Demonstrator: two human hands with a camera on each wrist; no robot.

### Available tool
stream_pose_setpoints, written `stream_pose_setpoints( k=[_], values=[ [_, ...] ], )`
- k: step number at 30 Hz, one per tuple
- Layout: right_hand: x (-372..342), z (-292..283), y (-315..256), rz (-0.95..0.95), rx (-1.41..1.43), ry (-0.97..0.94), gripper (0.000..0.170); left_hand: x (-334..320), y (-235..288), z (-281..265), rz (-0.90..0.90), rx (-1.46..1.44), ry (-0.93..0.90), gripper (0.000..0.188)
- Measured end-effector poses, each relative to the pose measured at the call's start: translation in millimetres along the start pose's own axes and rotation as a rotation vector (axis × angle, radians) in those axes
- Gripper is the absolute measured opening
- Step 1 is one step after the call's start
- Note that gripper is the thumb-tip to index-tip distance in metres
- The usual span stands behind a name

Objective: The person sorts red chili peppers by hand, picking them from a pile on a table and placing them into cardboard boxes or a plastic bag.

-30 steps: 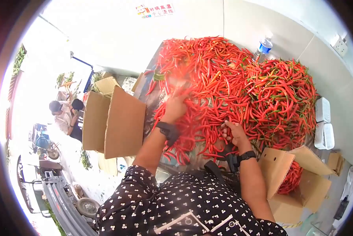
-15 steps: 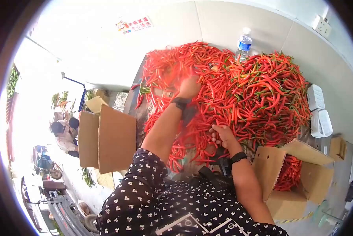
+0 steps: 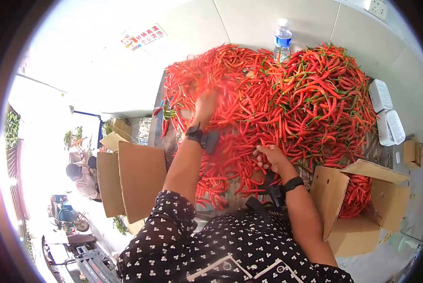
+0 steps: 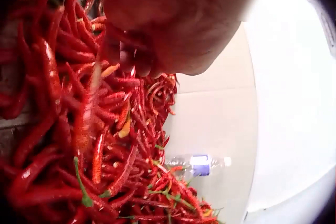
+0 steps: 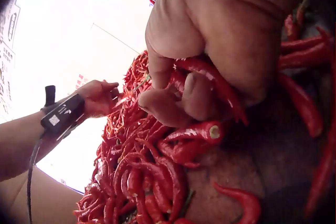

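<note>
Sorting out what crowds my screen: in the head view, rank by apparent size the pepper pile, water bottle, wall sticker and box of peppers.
1. Pepper pile
2. Box of peppers
3. Water bottle and wall sticker: too alike to rank

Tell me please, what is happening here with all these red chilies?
A person's left hand is over the red chilies spread on the table; whether it grips any is unclear. The right hand holds at least one chili. A taller heap, with some green stems, stands at the right, and an open cardboard box nearby contains more.
</note>
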State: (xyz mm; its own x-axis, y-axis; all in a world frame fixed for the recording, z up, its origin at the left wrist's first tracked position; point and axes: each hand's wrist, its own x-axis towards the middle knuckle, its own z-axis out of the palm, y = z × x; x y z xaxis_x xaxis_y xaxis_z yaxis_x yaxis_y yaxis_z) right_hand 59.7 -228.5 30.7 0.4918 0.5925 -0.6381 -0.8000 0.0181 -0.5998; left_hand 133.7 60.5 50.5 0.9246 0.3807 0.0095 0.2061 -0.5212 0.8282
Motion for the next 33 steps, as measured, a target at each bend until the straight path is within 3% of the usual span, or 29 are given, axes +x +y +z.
stream_pose_setpoints(
  k=[1, 2, 4, 8, 11, 14, 16, 24, 26, 27, 28, 29, 30, 31, 32, 33],
  values=[
    [1.9, -1.2, 1.4, 0.001, 0.021, -0.019, 0.025, -9.6, 6.7, -9.5, -0.144, -0.132, -0.015, 0.018],
    [2.4, -2.3, 2.9, 0.004, 0.013, -0.023, 0.025, -17.5, 2.0, -12.0, -0.147, -0.135, -0.006, 0.018],
    [2.9, -2.2, 2.6, -0.038, -0.021, -0.032, 0.024, -34.8, -5.9, -11.1, 0.291, 0.319, -0.014, 0.018],
    [-0.9, 6.6, 0.3, -0.018, -0.091, 0.080, 0.021, -70.4, -3.8, -0.8, 0.307, 0.472, -0.201, 0.023],
    [0.0, 10.6, 7.6, -0.095, -0.072, 0.133, 0.024, -89.9, 2.0, 1.9, 0.378, 0.530, -0.142, 0.025],
    [-0.2, 13.3, 14.9, -0.138, -0.104, 0.176, 0.022, -106.4, -2.6, 3.4, 0.324, 0.500, -0.148, 0.025],
    [4.1, 8.0, 20.0, -0.146, -0.251, 0.128, 0.018, -114.8, -16.4, 4.4, 0.330, 0.452, -0.114, 0.024],
    [-5.1, 51.7, -1.9, -0.214, -0.235, 0.105, 0.013, -138.8, -3.0, -15.6, 0.360, 0.449, 0.099, 0.013],
    [3.3, 53.7, -10.4, -0.247, -0.232, 0.111, 0.012, -142.2, 4.4, -22.9, 0.160, 0.174, 0.016, 0.012],
    [9.4, 53.7, -13.7, -0.283, -0.204, 0.120, 0.010, -143.9, -0.9, -23.4, 0.148, 0.162, 0.031, 0.012],
    [16.6, 51.4, -18.2, -0.275, -0.224, 0.114, 0.010, -146.8, -9.3, -24.3, -0.043, -0.233, -0.043, 0.015],
    [25.9, 46.6, -22.9, -0.323, -0.369, 0.109, 0.011, -150.4, -18.3, -25.2, -0.229, -0.628, -0.116, 0.019],
    [38.4, 42.7, -24.3, -0.371, -0.510, 0.100, 0.013, -155.7, -27.4, -26.4, -0.234, -0.638, -0.101, 0.019],
    [53.3, 42.2, -21.4, -0.597, -0.825, 0.239, 0.014, -162.8, -36.7, -27.5, -0.397, -1.008, -0.103, 0.018],
    [55.6, 49.9, -23.9, -0.591, -0.838, 0.226, 0.014, -168.6, -42.6, -28.3, -0.555, -1.380, -0.102, 0.018],
    [57.2, 56.7, -25.8, -0.786, -1.106, 0.268, 0.016, -172.1, -47.4, -27.5, -0.602, -1.463, -0.055, 0.015]
  ],
)
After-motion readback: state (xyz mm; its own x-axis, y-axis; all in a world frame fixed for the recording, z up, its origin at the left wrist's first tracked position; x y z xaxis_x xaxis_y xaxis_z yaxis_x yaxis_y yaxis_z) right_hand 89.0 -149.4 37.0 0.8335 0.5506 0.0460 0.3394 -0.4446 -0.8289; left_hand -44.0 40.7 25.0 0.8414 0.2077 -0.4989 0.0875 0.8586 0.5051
